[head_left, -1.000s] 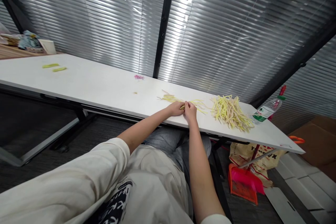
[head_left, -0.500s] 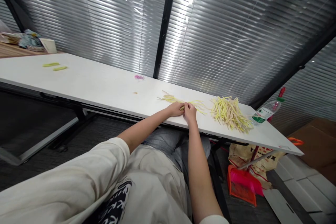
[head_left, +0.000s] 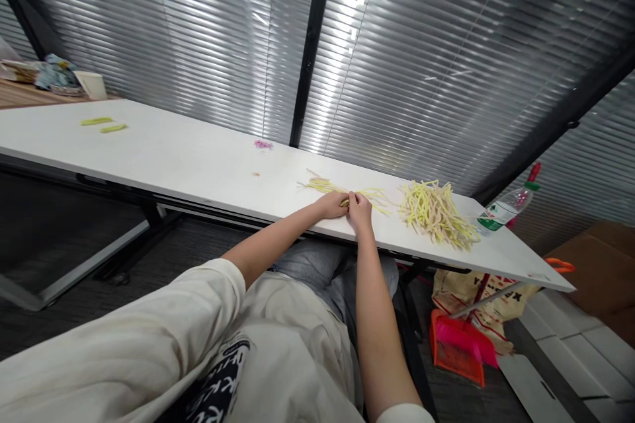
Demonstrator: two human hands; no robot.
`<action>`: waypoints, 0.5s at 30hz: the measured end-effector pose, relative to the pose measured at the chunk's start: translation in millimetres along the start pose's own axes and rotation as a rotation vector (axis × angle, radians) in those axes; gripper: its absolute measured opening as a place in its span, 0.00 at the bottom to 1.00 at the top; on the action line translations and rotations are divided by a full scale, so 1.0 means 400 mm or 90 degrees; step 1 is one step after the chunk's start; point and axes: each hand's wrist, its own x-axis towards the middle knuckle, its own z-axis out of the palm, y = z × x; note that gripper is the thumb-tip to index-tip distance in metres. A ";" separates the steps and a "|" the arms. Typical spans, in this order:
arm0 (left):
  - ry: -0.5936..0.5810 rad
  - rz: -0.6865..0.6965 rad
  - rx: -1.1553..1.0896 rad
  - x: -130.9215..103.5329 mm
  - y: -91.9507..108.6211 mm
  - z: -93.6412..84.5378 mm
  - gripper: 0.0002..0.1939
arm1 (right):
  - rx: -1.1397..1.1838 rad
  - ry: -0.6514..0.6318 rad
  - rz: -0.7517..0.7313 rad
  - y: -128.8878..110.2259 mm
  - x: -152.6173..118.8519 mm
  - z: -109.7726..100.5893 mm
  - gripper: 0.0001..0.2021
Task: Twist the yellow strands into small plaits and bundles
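Note:
My left hand and my right hand meet over the front of the white table, both closed. Between them is a bundle of thin yellow strands; part of it is hidden by the fingers. The left fingers wrap round the bundle, and the right fingertips pinch at its right side. Just behind the hands lie loose yellow and pale strands. To the right is a big heap of similar strands. Their exact kind is unclear.
Two yellow-green bundles lie far left. A small pink pile sits near the back edge. A plastic bottle with a green cap leans at the right end. Below stand an orange dustpan and a printed bag.
Hardly anything differs. Both hands stay in the same place on the bundle, with only a slight shift of the fingers and of the camera.

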 end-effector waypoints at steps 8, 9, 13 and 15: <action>-0.002 -0.005 0.012 0.002 -0.006 0.008 0.21 | -0.018 0.004 -0.013 0.000 -0.003 -0.003 0.19; -0.004 -0.009 0.018 0.002 -0.008 0.009 0.22 | -0.018 0.004 -0.012 -0.001 -0.003 -0.003 0.19; -0.004 -0.001 0.015 0.002 -0.016 0.015 0.22 | -0.006 0.003 -0.002 -0.002 -0.005 -0.002 0.19; -0.002 0.008 0.009 0.002 -0.019 0.017 0.22 | -0.002 0.004 -0.003 -0.002 -0.006 -0.002 0.19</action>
